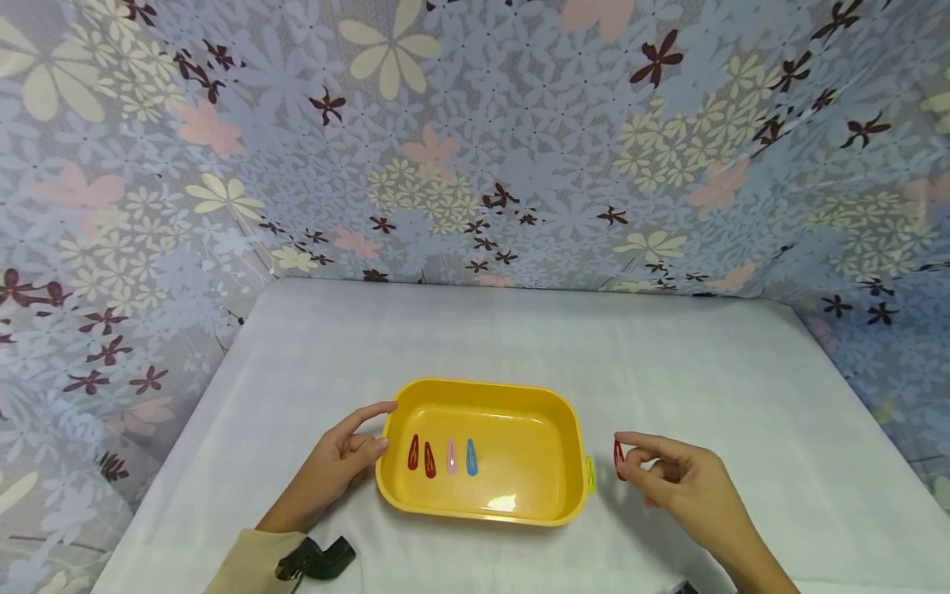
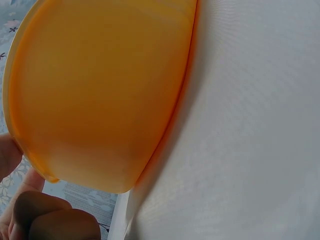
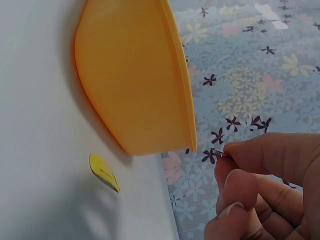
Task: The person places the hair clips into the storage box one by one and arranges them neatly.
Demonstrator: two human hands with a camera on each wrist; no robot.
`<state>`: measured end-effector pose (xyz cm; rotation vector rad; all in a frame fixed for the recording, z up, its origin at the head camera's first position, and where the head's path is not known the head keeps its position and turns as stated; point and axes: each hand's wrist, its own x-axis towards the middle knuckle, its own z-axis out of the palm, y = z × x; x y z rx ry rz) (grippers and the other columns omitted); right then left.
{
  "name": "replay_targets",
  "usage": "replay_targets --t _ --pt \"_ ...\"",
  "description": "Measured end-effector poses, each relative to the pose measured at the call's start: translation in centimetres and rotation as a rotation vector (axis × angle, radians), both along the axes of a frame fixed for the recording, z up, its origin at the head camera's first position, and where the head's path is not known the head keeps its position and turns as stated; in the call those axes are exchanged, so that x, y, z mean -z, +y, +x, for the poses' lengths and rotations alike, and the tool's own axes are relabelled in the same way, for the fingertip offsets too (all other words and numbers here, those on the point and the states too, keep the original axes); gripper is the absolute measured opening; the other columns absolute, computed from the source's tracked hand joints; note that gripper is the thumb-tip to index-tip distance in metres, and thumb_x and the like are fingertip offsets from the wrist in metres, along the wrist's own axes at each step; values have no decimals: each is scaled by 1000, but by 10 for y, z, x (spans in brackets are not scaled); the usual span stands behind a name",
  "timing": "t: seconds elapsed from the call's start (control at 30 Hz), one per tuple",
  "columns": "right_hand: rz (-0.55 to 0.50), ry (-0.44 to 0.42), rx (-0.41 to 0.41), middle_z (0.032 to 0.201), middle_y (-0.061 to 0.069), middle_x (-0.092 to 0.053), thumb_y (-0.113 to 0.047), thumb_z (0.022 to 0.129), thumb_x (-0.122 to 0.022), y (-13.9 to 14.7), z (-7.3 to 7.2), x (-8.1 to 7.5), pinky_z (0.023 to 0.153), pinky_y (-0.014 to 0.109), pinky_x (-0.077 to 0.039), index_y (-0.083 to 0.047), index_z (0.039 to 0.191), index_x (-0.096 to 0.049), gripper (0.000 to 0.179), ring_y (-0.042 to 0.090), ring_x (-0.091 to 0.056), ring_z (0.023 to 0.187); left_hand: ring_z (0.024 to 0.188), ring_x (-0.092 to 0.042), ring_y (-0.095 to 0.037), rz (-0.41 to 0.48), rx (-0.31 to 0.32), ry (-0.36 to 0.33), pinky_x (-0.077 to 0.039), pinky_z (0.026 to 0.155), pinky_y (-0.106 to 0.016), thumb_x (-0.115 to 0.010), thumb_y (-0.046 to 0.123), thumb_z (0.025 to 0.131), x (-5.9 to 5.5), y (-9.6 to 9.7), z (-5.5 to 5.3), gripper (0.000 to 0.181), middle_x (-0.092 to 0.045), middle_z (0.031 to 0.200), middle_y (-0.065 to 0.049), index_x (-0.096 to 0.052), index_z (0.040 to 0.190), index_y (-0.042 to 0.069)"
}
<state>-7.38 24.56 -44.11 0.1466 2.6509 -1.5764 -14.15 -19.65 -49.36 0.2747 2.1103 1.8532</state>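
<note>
A yellow plastic tray [image 1: 519,520] sits on the white-covered table. Inside it, in a row toward the left, lie two dark red snap hair clips [image 1: 413,453], a pink hair clip [image 1: 451,456] and a blue hair clip [image 1: 472,458]. My left hand [image 1: 334,466] touches the tray's left rim with index finger and thumb, other fingers bent underneath. To the right of the tray, my right hand [image 1: 679,478] pinches a red hair clip [image 1: 618,459] between thumb and index finger, above the table. In the right wrist view those fingertips [image 3: 227,150] mostly cover it.
A yellow-green hair clip [image 1: 590,474] lies on the table beside the tray's right end. White cloth [image 1: 475,330] covers the table, and a floral fabric [image 1: 475,148] hangs behind and at the sides. A black strap device [image 1: 315,558] is at the left wrist.
</note>
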Motion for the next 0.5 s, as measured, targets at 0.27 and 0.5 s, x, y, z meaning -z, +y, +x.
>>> replay_targets --t 0.27,0.5 --pt "3 12 -25 94 5 -71 -31 88 -82 -4 -3 -3 55 32 -51 -14 126 -73 42 22 -61 58 51 -35 -17 5 -1 14 -35 51 -24 -65 26 103 0 -1 -2 50 -42 61 -5 -48 150 20" --pt "22 17 -27 95 4 -71 -33 89 -82 -10 -7 -8 52 30 -48 -14 126 -73 43 20 -59 56 50 -36 -12 18 11 18 -35 51 -23 -64 25 103 1 -1 -1 50 -42 60 -2 -48 150 20"
